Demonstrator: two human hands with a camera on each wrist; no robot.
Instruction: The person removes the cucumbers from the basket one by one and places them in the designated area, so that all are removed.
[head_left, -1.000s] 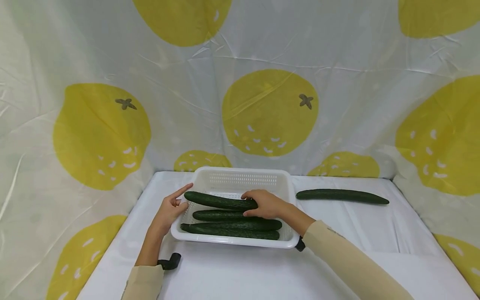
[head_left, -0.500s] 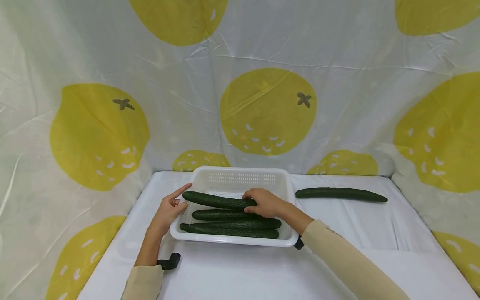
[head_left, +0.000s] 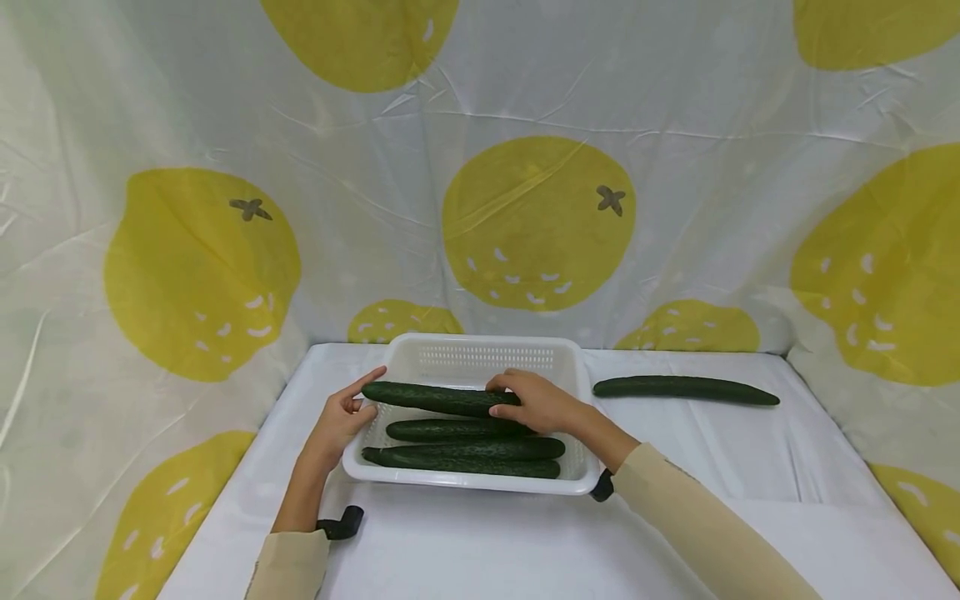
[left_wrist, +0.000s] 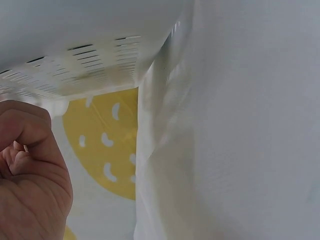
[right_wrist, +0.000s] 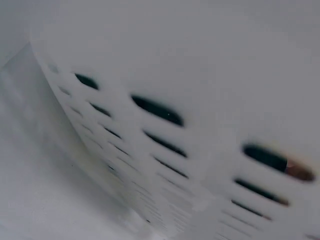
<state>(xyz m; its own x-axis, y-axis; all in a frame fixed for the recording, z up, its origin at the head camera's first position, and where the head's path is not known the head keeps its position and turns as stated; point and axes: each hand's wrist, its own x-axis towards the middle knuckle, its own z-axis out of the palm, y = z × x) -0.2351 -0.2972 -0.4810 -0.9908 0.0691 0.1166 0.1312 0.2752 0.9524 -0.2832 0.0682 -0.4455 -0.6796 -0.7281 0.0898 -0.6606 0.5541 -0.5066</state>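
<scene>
1. Gripping: right hand, thumb and fingers clamped on the right end of one cucumber.
2. Cucumber's place: over the basket, beyond three other cucumbers; whether its left tip touches the basket cannot be told.
3. Left hand: at the basket's left side, forefinger straight; whether it pinches the basket cannot be told.
4. Handling, as judged: keep the cucumber level, the basket steadied, the free end guided past the left fingers.
5. Long axis: left to right, roughly parallel with its neighbours; free end points left.
</scene>
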